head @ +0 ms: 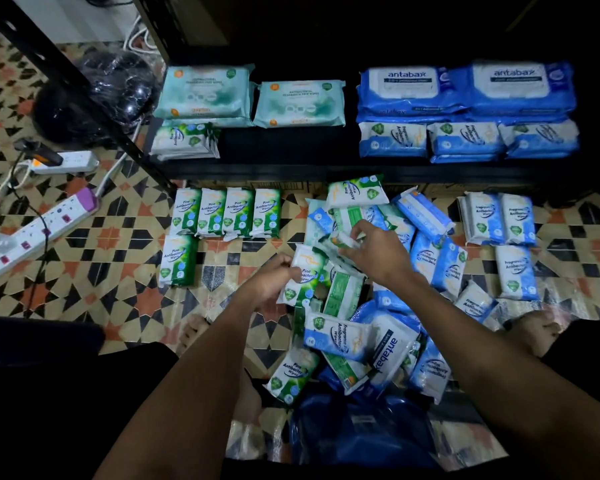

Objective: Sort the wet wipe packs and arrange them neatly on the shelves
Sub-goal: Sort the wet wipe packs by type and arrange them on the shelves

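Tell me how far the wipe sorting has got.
Partly done. The shelf already holds teal packs, Antabax packs, blue fragrance-free packs and one green pine stack. Five pine packs sit sorted on the floor. The left hand holds another pine pack; the right hand picks through the mixed pile, still unsorted.

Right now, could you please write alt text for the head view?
A person's left hand holds a green pine wipes pack while the right hand picks another from a mixed pile on the tiled floor; sorted packs sit on a black shelf beyond.
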